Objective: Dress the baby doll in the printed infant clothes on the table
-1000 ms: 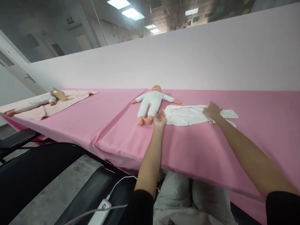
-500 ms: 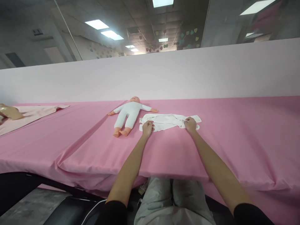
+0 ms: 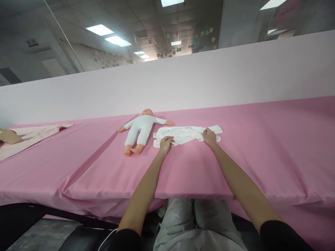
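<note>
A baby doll (image 3: pixel 140 129) in a white sleepsuit lies on its back on the pink table cover (image 3: pixel 183 167), head away from me. Just to its right a white baby garment (image 3: pixel 184 134) is spread flat. My left hand (image 3: pixel 165 143) has its fingers curled on the garment's near left end. My right hand (image 3: pixel 209 136) pinches the garment's right end, close to a small white flap (image 3: pixel 216 129).
A pale pink cloth (image 3: pixel 31 137) with part of another doll (image 3: pixel 9 136) lies at the far left. A light pink wall (image 3: pixel 183 83) runs along the back of the table. Black furniture (image 3: pixel 31 223) stands below the table's near left edge.
The view swung to centre the doll and garment. Both hands shifted onto the garment's two ends and closed on it; in the last half second they barely moved.
</note>
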Action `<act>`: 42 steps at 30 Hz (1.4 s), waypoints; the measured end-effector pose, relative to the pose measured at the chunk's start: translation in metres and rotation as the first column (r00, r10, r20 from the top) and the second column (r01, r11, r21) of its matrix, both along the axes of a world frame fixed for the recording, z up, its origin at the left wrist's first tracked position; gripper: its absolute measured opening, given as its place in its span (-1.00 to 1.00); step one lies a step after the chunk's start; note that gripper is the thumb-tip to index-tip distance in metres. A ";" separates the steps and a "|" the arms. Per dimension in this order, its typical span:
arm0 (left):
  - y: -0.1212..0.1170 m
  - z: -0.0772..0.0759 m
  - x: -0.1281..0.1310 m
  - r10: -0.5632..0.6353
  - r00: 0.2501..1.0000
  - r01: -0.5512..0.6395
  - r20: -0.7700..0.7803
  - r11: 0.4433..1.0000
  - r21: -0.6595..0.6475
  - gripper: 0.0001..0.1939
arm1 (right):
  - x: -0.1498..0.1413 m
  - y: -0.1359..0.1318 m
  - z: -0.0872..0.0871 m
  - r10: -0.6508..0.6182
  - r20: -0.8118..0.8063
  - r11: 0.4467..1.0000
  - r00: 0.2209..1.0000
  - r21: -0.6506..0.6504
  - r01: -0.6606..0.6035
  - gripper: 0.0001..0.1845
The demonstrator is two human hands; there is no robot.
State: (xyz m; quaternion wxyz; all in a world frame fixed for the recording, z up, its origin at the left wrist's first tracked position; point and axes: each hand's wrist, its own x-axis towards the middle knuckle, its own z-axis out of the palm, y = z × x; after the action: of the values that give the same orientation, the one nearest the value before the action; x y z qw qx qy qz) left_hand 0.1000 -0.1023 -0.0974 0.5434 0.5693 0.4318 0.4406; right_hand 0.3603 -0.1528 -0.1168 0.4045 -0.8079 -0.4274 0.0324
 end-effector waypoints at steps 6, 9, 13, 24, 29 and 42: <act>-0.006 0.003 0.006 -0.018 1.000 0.018 0.016 1.000 -0.015 -0.86 | 0.001 0.002 -0.002 0.008 0.036 1.000 0.999 -0.007 -0.008 -0.84; -0.004 0.004 0.003 0.018 0.999 -0.016 0.042 0.999 -0.040 -0.83 | 0.000 0.003 -0.003 -0.017 0.095 1.000 0.995 0.016 0.016 -0.83; 0.001 0.002 -0.006 0.182 0.969 -0.151 -0.169 0.972 0.182 -0.80 | -0.005 0.002 -0.001 -0.086 0.208 0.993 0.974 0.098 0.067 -0.72; -0.004 0.000 -0.014 0.298 0.596 0.218 -0.746 0.834 0.507 -0.79 | -0.031 0.016 0.016 0.044 0.614 0.985 0.788 0.104 -0.136 -0.58; -0.006 0.004 -0.012 0.276 0.501 0.267 -0.820 0.852 0.450 -0.75 | -0.052 0.038 0.035 0.200 0.494 0.963 0.846 -0.258 -0.077 -0.55; -0.052 0.053 -0.005 0.463 0.838 0.034 -0.289 0.484 0.874 -0.47 | -0.069 -0.103 0.203 0.769 0.113 0.638 0.629 -0.088 -0.765 -0.65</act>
State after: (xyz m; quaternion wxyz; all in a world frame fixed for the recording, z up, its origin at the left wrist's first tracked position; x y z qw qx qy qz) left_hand 0.0955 -0.1542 -0.0441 0.0011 0.7909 0.3510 0.5013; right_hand 0.2909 -0.2561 0.0865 0.3083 -0.5560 -0.7569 0.1512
